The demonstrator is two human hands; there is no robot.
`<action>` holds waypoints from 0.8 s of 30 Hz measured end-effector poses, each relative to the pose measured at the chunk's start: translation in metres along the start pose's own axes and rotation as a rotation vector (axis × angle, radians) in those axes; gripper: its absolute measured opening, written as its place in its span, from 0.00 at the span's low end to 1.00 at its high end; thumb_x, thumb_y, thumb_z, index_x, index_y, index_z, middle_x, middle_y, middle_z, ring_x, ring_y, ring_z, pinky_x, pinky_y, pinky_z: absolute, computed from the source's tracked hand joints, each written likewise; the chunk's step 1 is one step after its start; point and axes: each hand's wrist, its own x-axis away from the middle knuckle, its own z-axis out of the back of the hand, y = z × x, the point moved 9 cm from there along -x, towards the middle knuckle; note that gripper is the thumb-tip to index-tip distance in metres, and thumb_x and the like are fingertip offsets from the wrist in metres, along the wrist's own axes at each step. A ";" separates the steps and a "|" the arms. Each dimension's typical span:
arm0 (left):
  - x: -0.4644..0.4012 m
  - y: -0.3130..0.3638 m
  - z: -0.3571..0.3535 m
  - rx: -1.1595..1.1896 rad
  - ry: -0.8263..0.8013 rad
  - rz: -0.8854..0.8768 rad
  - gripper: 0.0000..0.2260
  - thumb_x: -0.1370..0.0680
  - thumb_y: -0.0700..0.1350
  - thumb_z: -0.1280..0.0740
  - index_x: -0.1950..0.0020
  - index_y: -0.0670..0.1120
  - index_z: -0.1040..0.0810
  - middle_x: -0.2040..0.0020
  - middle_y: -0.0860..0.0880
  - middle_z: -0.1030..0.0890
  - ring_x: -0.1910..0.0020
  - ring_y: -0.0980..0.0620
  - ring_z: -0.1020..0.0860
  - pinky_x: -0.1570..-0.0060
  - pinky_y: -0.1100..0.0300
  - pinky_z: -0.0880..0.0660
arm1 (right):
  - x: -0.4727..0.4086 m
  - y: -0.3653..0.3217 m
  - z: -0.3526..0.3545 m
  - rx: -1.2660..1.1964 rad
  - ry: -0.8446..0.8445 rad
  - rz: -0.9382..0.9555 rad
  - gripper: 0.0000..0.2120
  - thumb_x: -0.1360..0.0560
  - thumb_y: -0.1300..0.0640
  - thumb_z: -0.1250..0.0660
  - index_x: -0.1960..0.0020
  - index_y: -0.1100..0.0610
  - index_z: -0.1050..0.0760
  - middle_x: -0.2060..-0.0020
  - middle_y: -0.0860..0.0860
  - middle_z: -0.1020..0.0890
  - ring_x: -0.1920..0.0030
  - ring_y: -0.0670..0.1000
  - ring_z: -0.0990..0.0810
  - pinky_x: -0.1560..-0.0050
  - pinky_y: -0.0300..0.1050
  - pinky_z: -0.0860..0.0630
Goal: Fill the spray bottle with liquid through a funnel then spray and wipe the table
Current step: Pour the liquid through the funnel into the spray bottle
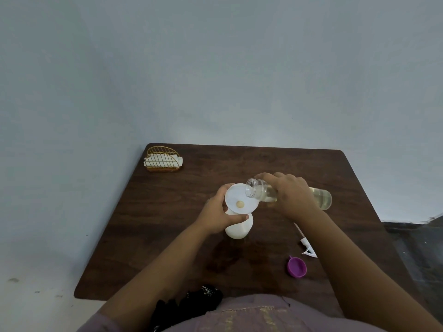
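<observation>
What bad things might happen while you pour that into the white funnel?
1. The clear plastic bottle of yellowish liquid, gripped by the right hand, has its mouth near the round white funnel's edge, so liquid might spill onto the dark wooden table.
2. The white spray bottle could tip if the left hand lets go.

Plain pale blue-grey wall (215, 68) all around, evenly lit, kinda dim. Dark wood-grain table (182, 236) with rounded corners pushed near the corner. Light floor (36, 295) lower left, darker floor (422, 240) off right.
</observation>
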 end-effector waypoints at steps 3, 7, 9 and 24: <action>0.001 0.001 0.001 -0.003 0.000 0.000 0.37 0.34 0.47 0.20 0.30 0.59 0.33 0.35 0.57 0.24 0.36 0.53 0.25 0.40 0.53 0.22 | -0.003 0.002 -0.004 0.013 -0.024 -0.011 0.26 0.30 0.43 0.30 0.33 0.42 0.33 0.52 0.46 0.22 0.50 0.52 0.22 0.53 0.46 0.32; 0.001 0.004 0.001 -0.006 0.001 -0.004 0.36 0.33 0.46 0.19 0.31 0.58 0.33 0.36 0.56 0.24 0.36 0.53 0.25 0.40 0.54 0.22 | -0.006 -0.001 -0.007 0.039 -0.049 -0.007 0.26 0.29 0.45 0.30 0.33 0.43 0.33 0.49 0.47 0.22 0.48 0.53 0.22 0.51 0.48 0.31; 0.001 0.004 0.001 -0.006 -0.003 0.001 0.36 0.33 0.47 0.19 0.30 0.57 0.33 0.35 0.55 0.24 0.36 0.52 0.25 0.40 0.53 0.22 | -0.006 -0.002 -0.008 0.062 -0.056 -0.007 0.26 0.29 0.47 0.30 0.33 0.43 0.34 0.48 0.47 0.22 0.47 0.53 0.23 0.49 0.48 0.31; 0.000 0.003 0.000 -0.008 -0.006 -0.005 0.36 0.33 0.47 0.20 0.30 0.57 0.33 0.36 0.56 0.24 0.37 0.53 0.25 0.42 0.54 0.22 | -0.009 -0.004 -0.008 0.112 -0.086 -0.026 0.25 0.28 0.51 0.31 0.34 0.41 0.34 0.49 0.46 0.23 0.47 0.54 0.23 0.48 0.49 0.31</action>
